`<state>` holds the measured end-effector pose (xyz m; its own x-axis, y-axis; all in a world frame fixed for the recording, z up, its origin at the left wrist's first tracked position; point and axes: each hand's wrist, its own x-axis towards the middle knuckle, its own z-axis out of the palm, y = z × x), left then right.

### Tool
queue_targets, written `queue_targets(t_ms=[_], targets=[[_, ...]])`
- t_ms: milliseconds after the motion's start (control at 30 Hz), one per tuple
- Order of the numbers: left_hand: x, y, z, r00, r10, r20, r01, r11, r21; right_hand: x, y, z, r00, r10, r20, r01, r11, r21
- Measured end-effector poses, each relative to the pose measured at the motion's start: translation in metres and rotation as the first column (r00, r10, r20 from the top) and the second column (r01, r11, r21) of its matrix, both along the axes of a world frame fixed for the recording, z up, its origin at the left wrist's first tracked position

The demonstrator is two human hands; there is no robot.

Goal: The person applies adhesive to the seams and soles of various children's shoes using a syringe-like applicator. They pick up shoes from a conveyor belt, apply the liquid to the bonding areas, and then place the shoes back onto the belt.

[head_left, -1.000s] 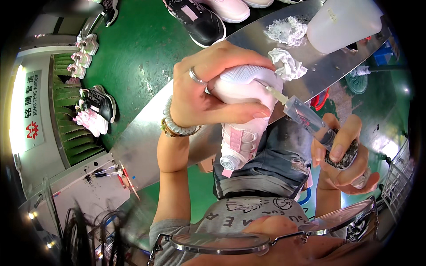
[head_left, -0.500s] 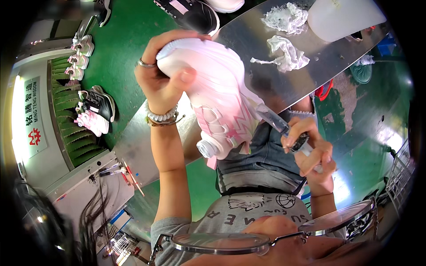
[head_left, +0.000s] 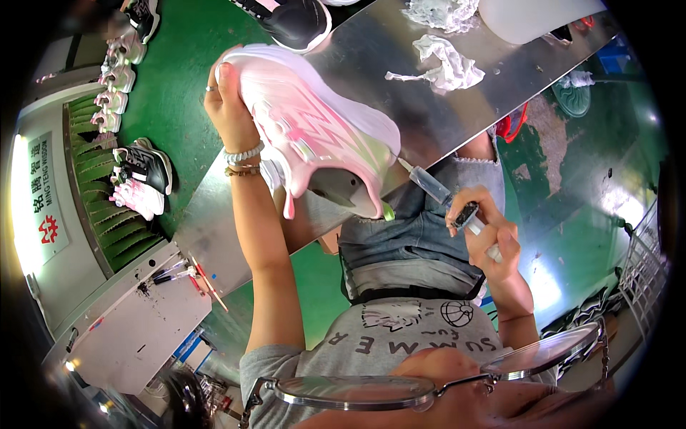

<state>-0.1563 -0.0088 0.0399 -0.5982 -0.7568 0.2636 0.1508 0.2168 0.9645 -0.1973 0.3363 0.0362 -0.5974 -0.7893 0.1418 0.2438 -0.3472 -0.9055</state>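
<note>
My left hand [head_left: 232, 118] is closed round the toe end of a pink and white sneaker [head_left: 307, 118], its thumb along the near side. The shoe lies tilted on its side in the air, with its ankle opening toward me and the white sole facing away. In my right hand [head_left: 491, 232] is a clear plastic syringe [head_left: 430, 184], with fingers wrapped round the barrel's back end and plunger. Its thin needle points at the sole edge by the heel; whether it touches cannot be made out.
Under the shoe runs a metal bench [head_left: 457, 118] with crumpled white tissue [head_left: 446, 64] and a white container [head_left: 532, 18]. A black sneaker [head_left: 296, 25] sits at the far edge. More shoes [head_left: 139, 175] line a green-slatted conveyor [head_left: 107, 200] at left. Pens [head_left: 171, 272] lie on a side table.
My left hand has turned the sneaker so its side and ankle opening show, with the heel now toward the right. The syringe has shifted slightly left, still in my right hand.
</note>
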Motion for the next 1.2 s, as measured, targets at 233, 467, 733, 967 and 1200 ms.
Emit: queue_targets(t_ms=[233, 467, 733, 967, 1200], targets=[[0.078, -0.012, -0.04, 0.855, 0.316, 0.412, -0.371, 0.927, 0.058, 0.002, -0.035, -0.016, 0.996, -0.055, 0.072, 0.063, 0.992, -0.114], [0.188, 0.075, -0.002, 0.737, 0.047, 0.675, -0.388, 0.847, 0.364, 0.006, -0.04, -0.005, 0.997, -0.008, 0.075, 0.008, 1.0, 0.001], [0.215, 0.14, -0.009, 0.813, -0.39, 0.432, -0.102, 0.636, 0.765, 0.015, -0.033, 0.018, 0.992, 0.009, 0.123, -0.017, 0.998, 0.059], [0.198, 0.147, -0.019, 0.86, -0.479, 0.176, 0.088, 0.48, 0.873, 0.02, -0.016, 0.032, 0.998, 0.053, 0.029, -0.057, 0.985, 0.161], [0.146, 0.179, -0.044, 0.854, -0.472, -0.218, 0.366, 0.249, 0.897, 0.028, -0.003, 0.051, 0.993, -0.005, 0.121, -0.018, 0.983, 0.182]])
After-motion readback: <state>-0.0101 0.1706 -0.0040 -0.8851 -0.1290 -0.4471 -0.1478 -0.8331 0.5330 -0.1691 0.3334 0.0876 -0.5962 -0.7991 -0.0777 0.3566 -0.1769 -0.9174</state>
